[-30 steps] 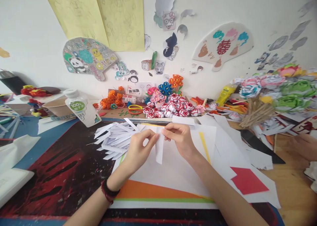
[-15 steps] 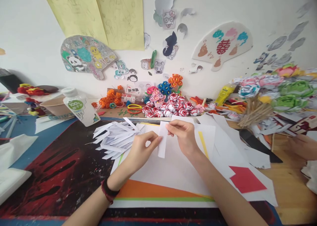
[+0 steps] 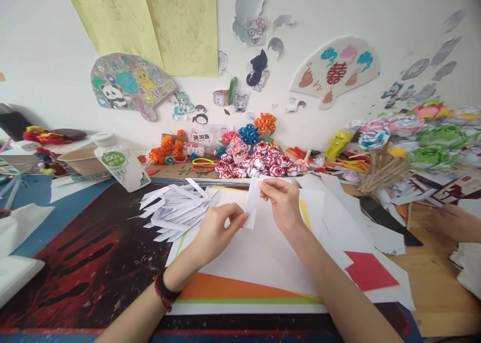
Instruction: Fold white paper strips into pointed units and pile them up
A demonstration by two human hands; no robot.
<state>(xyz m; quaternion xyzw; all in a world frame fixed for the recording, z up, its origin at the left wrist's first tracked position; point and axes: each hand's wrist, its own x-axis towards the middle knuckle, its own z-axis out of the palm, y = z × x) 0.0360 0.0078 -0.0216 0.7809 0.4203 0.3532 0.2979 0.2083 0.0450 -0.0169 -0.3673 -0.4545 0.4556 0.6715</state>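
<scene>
A narrow white paper strip (image 3: 252,203) is held up, slightly tilted, over the sheets on the table. My left hand (image 3: 221,228) pinches its lower left edge between thumb and fingers. Near its top right edge my right hand (image 3: 281,203) pinches the same strip. Beneath both hands lies a stack of paper, a large white sheet (image 3: 259,258) on top and an orange sheet (image 3: 225,288) showing below it. To the left of my left hand is a pile of folded white paper strips (image 3: 173,210).
A white glue bottle (image 3: 122,162) stands at the back left. Red-and-white paper flowers (image 3: 263,162) lie along the wall. Red paper (image 3: 370,271) and white offcuts (image 3: 349,223) lie on the right. Another person's hand (image 3: 456,223) is at the right edge.
The strip has been raised a little and tilted, its top now leaning right. My right hand has shifted slightly right and up; my left hand still pinches the lower edge.
</scene>
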